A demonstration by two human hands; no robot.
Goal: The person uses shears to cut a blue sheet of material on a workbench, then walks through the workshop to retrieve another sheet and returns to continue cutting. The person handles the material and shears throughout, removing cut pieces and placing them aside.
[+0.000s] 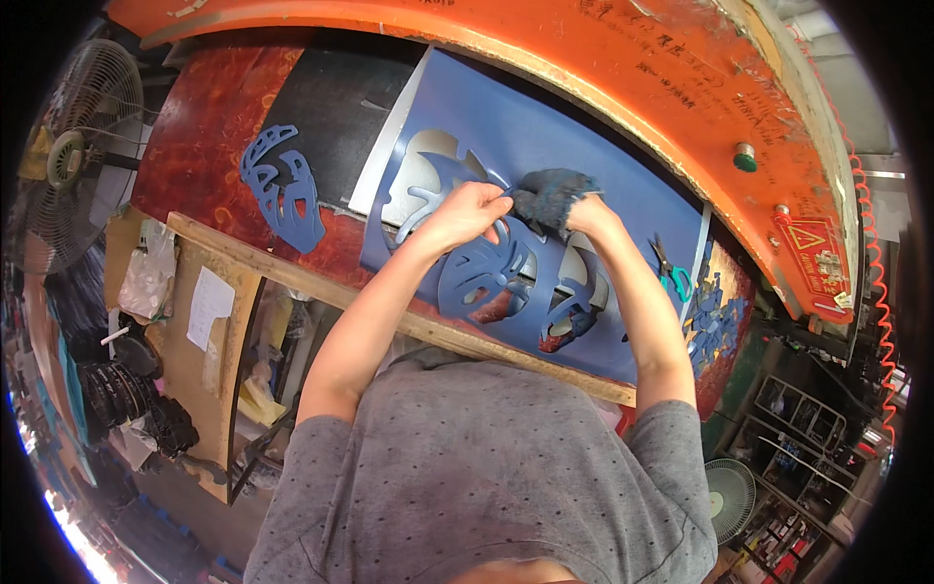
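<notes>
A large blue sheet [603, 175] with curved cut-outs lies across the work table. Over its cut part, my left hand [472, 212] is bare, with thumb and fingers drawn together; what lies between the fingertips is too small to tell. Just right of it, a dark, fuzzy cloth or glove [555, 195] covers most of my right hand [588, 210], hiding its fingers. Below both hands rests a blue openwork piece [482, 273] with curved slots. Beside my right forearm are scissors [673, 274] with teal handles.
Another blue cut piece [292, 200] lies on the table's left part. Small blue scraps [717, 326] are heaped at the right end. An orange machine beam [623, 68] runs along the far side. A fan [73, 156] stands at left, and a red coiled hose [869, 243] hangs at right.
</notes>
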